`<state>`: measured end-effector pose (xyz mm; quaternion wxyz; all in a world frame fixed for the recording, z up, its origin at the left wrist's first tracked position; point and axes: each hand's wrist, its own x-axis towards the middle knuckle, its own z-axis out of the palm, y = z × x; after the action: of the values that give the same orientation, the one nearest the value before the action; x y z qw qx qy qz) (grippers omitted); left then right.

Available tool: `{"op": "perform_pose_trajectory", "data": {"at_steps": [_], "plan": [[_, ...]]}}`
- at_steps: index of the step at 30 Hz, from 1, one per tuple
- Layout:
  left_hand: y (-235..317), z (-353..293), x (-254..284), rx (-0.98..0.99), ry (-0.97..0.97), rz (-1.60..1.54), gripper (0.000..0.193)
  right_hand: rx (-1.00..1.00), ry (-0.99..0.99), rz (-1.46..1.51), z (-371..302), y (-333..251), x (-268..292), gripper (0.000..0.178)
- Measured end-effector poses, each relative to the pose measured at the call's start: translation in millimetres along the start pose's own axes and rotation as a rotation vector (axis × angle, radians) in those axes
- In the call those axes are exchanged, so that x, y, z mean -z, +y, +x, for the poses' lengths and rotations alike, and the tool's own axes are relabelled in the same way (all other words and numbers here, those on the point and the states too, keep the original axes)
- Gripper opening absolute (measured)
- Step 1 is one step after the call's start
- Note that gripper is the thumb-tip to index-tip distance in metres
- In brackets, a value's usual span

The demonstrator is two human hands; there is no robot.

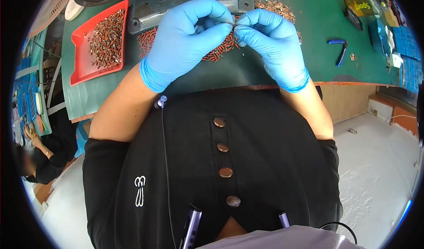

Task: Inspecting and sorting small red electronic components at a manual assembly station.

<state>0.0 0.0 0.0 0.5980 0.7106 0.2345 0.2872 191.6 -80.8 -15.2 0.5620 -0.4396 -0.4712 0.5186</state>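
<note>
Both my hands wear blue gloves and meet over the bench, fingertips almost touching. My left hand (187, 37) is closed in a pinch of thumb and forefinger. Opposite it, my right hand (271, 41) pinches in the same way. Between the fingertips is a tiny dark piece, too small to name. Below and behind the hands lies a loose pile of small red-and-metal parts (216, 53), partly covered by the gloves. A second heap of copper-coloured parts (276, 9) spreads beyond my right hand.
A red tray (76, 57) of similar small parts stands at the left. A dark metal machine base (145, 10) sits at the back. Blue-handled pliers (340, 52) lie on the green bench (318, 65) at the right. Another person (48, 160) works at far left.
</note>
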Motion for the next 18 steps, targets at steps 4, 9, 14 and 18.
{"op": "perform_pose_trajectory", "data": {"at_steps": [4,9,14,18], "plan": [[0,-3,21,0.062,0.038,-0.011,0.013,0.037,-0.004,-0.362,3,1,-4,0.011],[0,-29,51,0.14,-0.1,0.589,0.008,0.022,-0.023,-0.428,3,11,-7,0.01],[-9,-54,48,-0.04,-0.17,0.912,0.006,0.038,-0.027,-0.352,1,14,-6,0.01],[-14,-58,44,-0.042,-0.19,1.053,0.004,0.045,-0.06,-0.331,1,15,-7,0.01]]}}
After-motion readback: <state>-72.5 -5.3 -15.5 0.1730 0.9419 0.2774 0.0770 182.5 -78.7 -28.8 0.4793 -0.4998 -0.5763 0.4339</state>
